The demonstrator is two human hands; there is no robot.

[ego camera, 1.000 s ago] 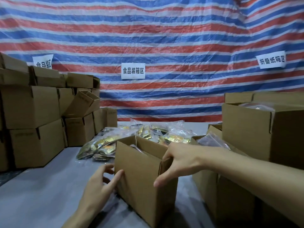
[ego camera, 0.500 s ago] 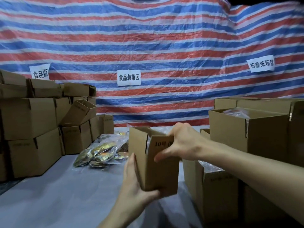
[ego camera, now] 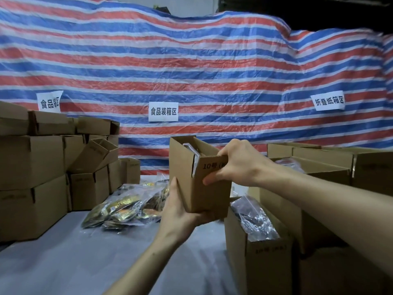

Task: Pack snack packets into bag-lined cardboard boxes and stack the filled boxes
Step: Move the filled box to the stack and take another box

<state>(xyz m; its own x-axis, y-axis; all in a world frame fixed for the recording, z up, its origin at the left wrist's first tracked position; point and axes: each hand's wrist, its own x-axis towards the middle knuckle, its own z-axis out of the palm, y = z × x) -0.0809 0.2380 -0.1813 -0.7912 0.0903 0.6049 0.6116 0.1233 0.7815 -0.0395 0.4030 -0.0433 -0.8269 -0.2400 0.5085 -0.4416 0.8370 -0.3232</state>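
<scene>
1. The small cardboard box (ego camera: 197, 184) is supported from below by the left hand (ego camera: 180, 211). The palm is cupped under its near bottom corner, the thumb is laid up the left wall, and the fingers are curled beneath the base.
2. The same box is pinched at its near top edge by the right hand (ego camera: 236, 165). The thumb is pressed against the printed front face and the other fingers are hooked over the rim into the opening.
3. The box is held upright in the air, clear of the grey table (ego camera: 63, 262), in the middle of the view. Its top is open, and a strip of shiny plastic lining is seen just inside the rim. What lies deeper inside cannot be told.
4. A heap of snack packets (ego camera: 125, 205) in clear wrapping is seen on the table behind the left hand, lower than the held box.
5. Under the right forearm, an open box (ego camera: 261, 262) is set on the table, with a crinkled clear bag (ego camera: 253, 220) bulging from it.
6. More open boxes (ego camera: 372, 169) are ranged along the right side, and a stack of closed boxes (ego camera: 32, 160) is piled on the left.
7. The back is covered by a red, white and blue striped tarpaulin (ego camera: 191, 71), on which three paper signs (ego camera: 163, 111) are fixed.
</scene>
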